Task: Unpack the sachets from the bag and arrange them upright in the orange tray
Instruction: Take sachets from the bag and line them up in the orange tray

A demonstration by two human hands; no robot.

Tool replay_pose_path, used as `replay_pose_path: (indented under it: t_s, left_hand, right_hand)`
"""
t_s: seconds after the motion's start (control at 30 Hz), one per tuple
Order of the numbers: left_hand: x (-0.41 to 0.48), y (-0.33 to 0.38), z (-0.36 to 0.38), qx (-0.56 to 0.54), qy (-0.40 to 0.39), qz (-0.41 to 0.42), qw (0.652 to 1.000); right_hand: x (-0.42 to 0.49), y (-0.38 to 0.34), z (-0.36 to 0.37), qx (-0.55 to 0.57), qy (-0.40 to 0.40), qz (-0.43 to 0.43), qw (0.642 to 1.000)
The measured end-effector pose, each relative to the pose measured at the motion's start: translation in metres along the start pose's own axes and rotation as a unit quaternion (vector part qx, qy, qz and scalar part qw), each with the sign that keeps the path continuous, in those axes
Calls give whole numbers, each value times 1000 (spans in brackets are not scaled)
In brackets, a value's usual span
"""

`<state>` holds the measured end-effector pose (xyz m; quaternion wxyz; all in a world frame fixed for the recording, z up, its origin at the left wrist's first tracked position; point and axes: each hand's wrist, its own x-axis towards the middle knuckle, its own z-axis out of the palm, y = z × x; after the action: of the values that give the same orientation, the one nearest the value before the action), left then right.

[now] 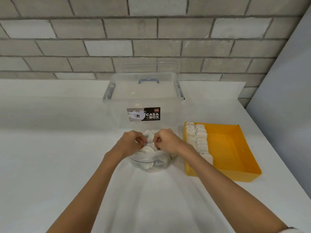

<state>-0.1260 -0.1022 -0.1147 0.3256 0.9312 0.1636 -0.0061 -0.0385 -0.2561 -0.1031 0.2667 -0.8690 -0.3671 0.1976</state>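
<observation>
Bag (149, 163) stands on the desk (67, 148), just in front of a clear box (143, 98). Its mouth is open and white sachets (148, 149) heap above the rim. Left hand (130, 142) and right hand (166, 140) meet over the heap, fingers curled, each pinching the top sachets; which single one is held cannot be told. Orange tray (235, 148) sits just right of the bag. Two rows (199, 140) of sachets stand upright along its left wall, touching each other; the right forearm crosses their near end.
</observation>
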Motion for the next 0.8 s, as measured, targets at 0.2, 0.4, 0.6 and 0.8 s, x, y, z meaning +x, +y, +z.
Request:
replay_pose_path:
  t_s: [0.2,0.4,0.6,0.8]
  left_hand:
    - [3,6,3,-45,-9,2,999]
    - [3,8,8,-35,1,6,999]
    - [-2,8,5,-52,11,-1,999]
    - [-5,7,9,-80,25,-6,996]
  right_hand:
    - [1,3,-5,22,-7,8,1000]
    - [1,1,4,6,-29,-2,1000]
    - [-1,-2,1,72,-10,19,997]
    - [-4,-2,9,79,-39,23,996]
